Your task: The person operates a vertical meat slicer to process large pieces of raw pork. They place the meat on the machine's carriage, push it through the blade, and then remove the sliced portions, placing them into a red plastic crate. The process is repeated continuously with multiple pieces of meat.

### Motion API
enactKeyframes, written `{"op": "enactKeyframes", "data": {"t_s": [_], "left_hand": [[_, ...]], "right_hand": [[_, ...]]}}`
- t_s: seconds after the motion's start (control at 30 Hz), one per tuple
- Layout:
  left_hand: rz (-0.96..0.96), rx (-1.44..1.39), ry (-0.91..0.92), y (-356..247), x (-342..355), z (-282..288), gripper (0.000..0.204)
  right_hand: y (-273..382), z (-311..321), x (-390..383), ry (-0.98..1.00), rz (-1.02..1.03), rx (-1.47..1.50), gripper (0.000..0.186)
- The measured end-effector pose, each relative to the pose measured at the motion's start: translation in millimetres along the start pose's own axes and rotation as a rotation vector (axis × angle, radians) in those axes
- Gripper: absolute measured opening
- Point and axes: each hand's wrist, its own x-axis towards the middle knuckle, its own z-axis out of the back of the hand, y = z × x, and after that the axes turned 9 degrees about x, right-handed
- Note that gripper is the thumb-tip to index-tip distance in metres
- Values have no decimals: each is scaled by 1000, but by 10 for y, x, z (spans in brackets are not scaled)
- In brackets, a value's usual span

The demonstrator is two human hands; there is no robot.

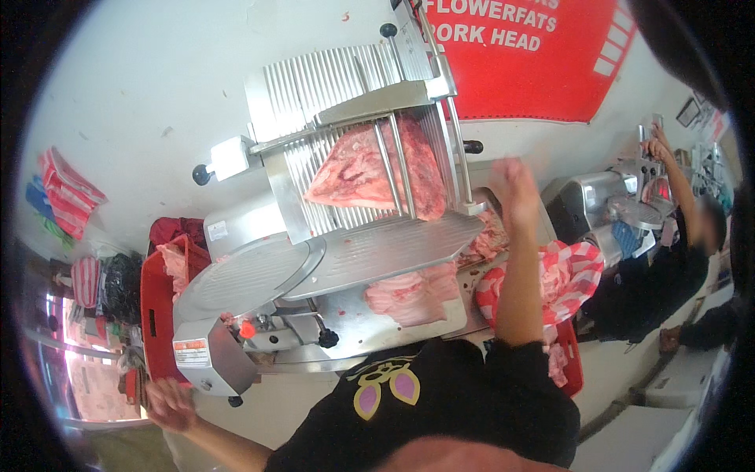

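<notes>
The raw meat slab [350,167] seems heavy, pliant and slick, best held under its broad end, with left hand [171,405] spread empty, right hand [516,189] too blurred to tell.

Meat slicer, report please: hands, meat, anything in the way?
Left hand open, near red crate; right hand blurred, grip unclear. Meat slab on ribbed carriage, two metal rods across it. Pale slices lying below.

Butcher's shop, metal slicer [385,250], raw meat [350,169]
</notes>
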Motion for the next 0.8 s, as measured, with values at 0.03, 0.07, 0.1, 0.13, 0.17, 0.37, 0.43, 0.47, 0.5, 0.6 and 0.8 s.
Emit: {"op": "enactKeyframes", "data": {"t_s": [0.03, 0.07, 0.1, 0.13, 0.17, 0.37, 0.43, 0.47, 0.5, 0.6, 0.8], "left_hand": [[-27, -42, -43, 179, -303, -30, 54], [52, -102, 9, 384, -547, 3, 57], [127, -171, 67, 669, -703, 50, 60], [215, -260, 147, 939, -966, 74, 62], [300, -330, 220, 1172, -1091, -40, 63], [814, -109, 351, 2043, -284, -1675, 65], [706, -121, 274, 2466, 33, -1981, 57], [696, -157, 248, 2643, 203, -2087, 51], [724, -144, 155, 2821, 361, -2126, 46], [723, -93, -164, 3259, 870, -2104, 33], [585, -272, -409, 3971, 1258, -1744, 32]], "right_hand": [[-316, 349, -248, -41, -132, -15, 30], [-740, 829, -426, -75, -217, -178, 28], [-1214, 1263, -674, -20, -361, -258, 32], [-1407, 1244, -884, 123, -441, -342, 37], [-1543, 1250, -1106, 264, -500, -433, 42], [-1585, 946, -1584, 533, -592, -474, 53], [-1684, 1053, -1535, 473, -670, -379, 55], [-1722, 1112, -1520, 444, -700, -340, 57], [-1743, 1147, -1506, 418, -720, -306, 58], [-1794, 1240, -1542, 322, -765, -214, 63], [-1855, 1309, -1933, -23, -667, -103, 68]]}}
